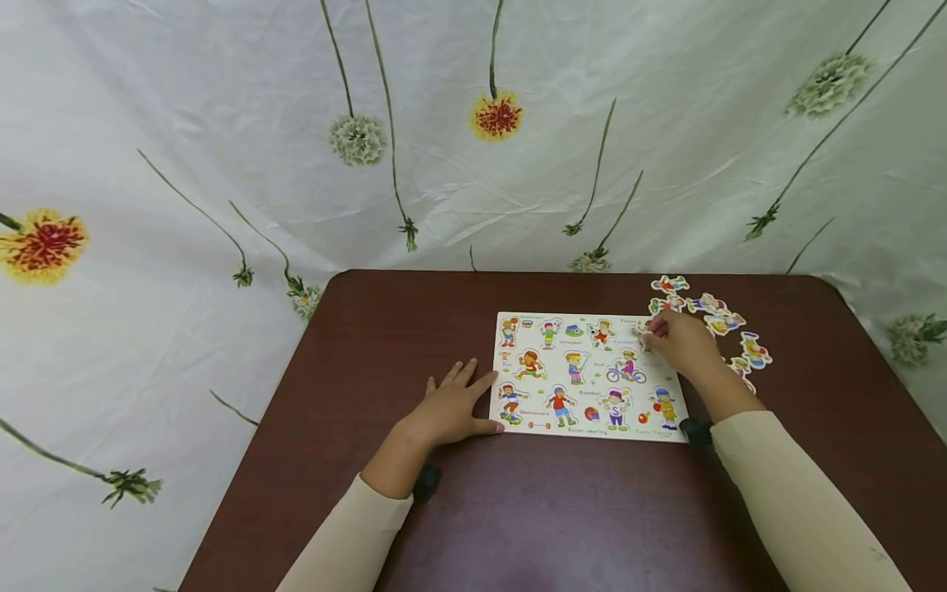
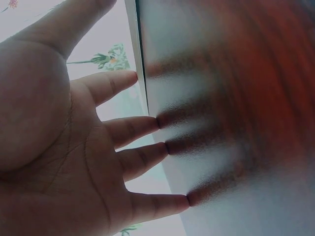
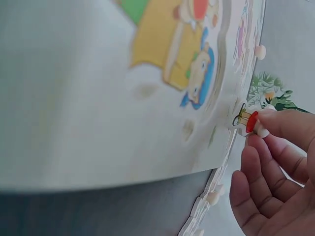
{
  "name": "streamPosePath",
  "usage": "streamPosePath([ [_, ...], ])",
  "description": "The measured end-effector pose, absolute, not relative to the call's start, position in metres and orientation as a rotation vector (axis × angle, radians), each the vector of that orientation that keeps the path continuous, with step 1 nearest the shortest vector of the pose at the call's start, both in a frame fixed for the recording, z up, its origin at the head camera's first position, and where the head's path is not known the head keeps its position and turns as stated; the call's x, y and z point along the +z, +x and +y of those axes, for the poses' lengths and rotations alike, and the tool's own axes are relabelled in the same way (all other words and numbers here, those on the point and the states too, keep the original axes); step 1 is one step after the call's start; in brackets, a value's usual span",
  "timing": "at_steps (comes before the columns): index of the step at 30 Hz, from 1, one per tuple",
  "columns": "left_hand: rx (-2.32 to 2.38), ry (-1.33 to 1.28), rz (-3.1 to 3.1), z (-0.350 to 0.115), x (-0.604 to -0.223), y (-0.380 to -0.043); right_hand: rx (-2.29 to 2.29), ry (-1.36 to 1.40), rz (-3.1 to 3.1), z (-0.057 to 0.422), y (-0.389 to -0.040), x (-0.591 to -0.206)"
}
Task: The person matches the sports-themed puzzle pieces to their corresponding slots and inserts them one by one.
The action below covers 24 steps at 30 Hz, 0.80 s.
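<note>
A white puzzle board (image 1: 639, 396) with printed sports figures lies on the dark table. My left hand (image 1: 453, 409) is spread flat at its left edge, thumb and index finger touching that edge. In the left wrist view, the fingertips (image 2: 167, 147) of this hand rest on the glossy tabletop. My right hand (image 1: 686, 345) is over the board's upper right corner, pinching a small puzzle piece (image 3: 251, 121) with a red garment between thumb and fingers. In the right wrist view this piece is at the board's surface; whether it sits in a recess I cannot tell.
Several loose puzzle pieces (image 1: 755, 351) lie in a curve on the table right of and behind the board. Pale knobs (image 3: 212, 197) show on some of them. The brown table (image 1: 399, 329) ends at a flower-printed white cloth (image 1: 281, 107) behind.
</note>
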<state>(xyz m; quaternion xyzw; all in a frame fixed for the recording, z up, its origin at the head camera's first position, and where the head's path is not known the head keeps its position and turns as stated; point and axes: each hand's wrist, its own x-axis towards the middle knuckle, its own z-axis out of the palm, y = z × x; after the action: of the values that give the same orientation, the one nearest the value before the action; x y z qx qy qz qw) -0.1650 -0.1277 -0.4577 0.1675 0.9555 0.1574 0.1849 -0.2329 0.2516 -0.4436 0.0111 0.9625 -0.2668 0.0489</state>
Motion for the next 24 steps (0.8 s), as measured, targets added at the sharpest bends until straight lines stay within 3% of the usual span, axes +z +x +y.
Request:
streamPosePath([
  [24,0.457,0.470,2.692,-0.128,-0.455,-0.163,-0.764,0.019,2.830,0.251,-0.247,-0.449],
])
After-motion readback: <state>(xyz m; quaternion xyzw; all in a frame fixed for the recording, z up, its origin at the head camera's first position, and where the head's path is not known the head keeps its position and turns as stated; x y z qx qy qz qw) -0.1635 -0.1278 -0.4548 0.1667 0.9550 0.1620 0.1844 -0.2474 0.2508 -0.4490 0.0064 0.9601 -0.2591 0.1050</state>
